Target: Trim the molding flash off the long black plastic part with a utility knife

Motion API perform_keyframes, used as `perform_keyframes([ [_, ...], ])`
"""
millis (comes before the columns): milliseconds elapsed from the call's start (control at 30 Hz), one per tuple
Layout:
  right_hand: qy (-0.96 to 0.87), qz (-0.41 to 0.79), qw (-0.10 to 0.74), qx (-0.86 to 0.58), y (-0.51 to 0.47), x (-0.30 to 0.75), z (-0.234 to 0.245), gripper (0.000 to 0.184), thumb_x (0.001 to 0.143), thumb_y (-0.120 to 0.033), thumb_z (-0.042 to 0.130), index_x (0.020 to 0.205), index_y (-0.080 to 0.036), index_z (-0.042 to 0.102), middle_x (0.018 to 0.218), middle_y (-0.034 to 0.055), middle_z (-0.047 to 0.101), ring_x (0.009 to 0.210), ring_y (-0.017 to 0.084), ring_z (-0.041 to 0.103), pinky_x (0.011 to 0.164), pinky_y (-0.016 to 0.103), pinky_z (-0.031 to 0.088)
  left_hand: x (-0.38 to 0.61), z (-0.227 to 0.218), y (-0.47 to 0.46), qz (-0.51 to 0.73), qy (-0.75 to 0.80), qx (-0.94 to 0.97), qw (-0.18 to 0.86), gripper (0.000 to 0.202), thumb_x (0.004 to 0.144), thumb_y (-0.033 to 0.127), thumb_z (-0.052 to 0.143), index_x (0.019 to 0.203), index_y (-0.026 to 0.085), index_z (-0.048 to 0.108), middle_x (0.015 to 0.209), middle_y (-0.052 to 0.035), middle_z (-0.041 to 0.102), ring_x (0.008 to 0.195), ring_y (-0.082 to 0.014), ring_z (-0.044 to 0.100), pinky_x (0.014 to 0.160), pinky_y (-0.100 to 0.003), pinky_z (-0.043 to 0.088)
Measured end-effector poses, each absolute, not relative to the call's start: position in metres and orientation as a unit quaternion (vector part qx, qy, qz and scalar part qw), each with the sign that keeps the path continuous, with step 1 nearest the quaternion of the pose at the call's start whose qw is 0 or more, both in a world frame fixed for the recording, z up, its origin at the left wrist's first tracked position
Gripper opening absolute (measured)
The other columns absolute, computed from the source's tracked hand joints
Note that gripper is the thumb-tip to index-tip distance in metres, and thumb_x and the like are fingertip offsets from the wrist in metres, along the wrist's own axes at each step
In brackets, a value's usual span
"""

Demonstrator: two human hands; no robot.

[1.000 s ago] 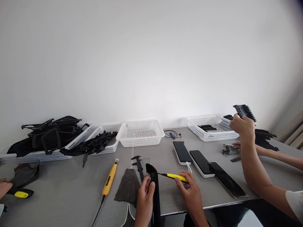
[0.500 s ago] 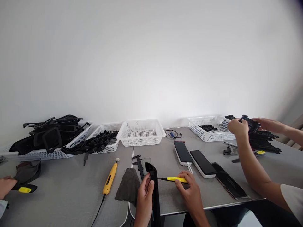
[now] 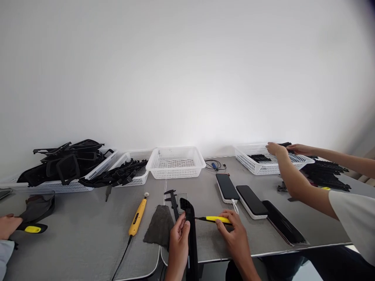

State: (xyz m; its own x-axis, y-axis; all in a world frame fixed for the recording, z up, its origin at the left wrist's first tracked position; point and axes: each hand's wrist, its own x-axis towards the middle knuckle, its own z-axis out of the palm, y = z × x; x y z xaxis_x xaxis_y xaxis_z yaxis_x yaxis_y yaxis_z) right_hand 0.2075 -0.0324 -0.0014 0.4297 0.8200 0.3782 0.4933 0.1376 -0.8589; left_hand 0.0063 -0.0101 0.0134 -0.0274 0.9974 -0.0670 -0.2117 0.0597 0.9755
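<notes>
My left hand [image 3: 178,242] is wrapped round a long black plastic part [image 3: 190,222] that stands on edge near the table's front. My right hand [image 3: 233,236] is closed on a yellow-handled knife [image 3: 216,219], whose tip points left and touches the part's side. A dark grey cloth [image 3: 158,229] lies just left of my left hand. A black caliper [image 3: 172,200] lies beyond the part.
A yellow corded tool [image 3: 137,216] lies on the left. White baskets [image 3: 175,162] line the back; some hold black parts [image 3: 67,162]. Three phones [image 3: 250,199] lie to the right. A co-worker's hands [image 3: 281,149] reach into the right basket [image 3: 249,162]. Another person's hand [image 3: 8,226] is at far left.
The co-worker on the right has lowered a black part from mid-air down to the right basket. My hands and the knife have barely shifted.
</notes>
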Motion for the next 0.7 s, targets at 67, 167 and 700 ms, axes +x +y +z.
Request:
perform_keyframes([
  [67,-0.514,0.149,0.552,-0.64,-0.031,0.207,-0.001,0.037,0.092,-0.059,0.064,0.089,-0.023,0.074,0.111,0.0096,0.069,0.107,0.028,0.065,0.092,0.038,0.053,0.007,0.018,-0.012,0.537,0.458,0.43,0.564,0.073,0.078,0.067,0.078,0.131,0.016,0.074,0.143,-0.0184,0.07,0.137,-0.0394,0.062,0.116,-0.049,0.052],
  [167,-0.511,0.147,0.552,-0.642,-0.03,0.205,0.0,0.043,0.094,-0.065,0.061,0.092,-0.024,0.074,0.111,0.0094,0.07,0.108,0.028,0.066,0.094,0.038,0.053,0.006,0.023,-0.014,0.522,0.446,0.449,0.572,0.071,0.082,0.064,0.076,0.136,0.017,0.071,0.138,-0.0163,0.073,0.126,-0.0368,0.07,0.11,-0.046,0.056],
  [700,-0.528,0.149,0.552,-0.628,-0.035,0.203,0.003,0.04,0.095,-0.063,0.062,0.092,-0.025,0.073,0.108,0.0084,0.071,0.107,0.027,0.066,0.091,0.036,0.053,0.003,0.003,-0.009,0.511,0.459,0.473,0.551,0.092,0.083,0.081,0.065,0.149,0.016,0.059,0.154,-0.02,0.06,0.127,-0.0371,0.069,0.114,-0.049,0.051],
])
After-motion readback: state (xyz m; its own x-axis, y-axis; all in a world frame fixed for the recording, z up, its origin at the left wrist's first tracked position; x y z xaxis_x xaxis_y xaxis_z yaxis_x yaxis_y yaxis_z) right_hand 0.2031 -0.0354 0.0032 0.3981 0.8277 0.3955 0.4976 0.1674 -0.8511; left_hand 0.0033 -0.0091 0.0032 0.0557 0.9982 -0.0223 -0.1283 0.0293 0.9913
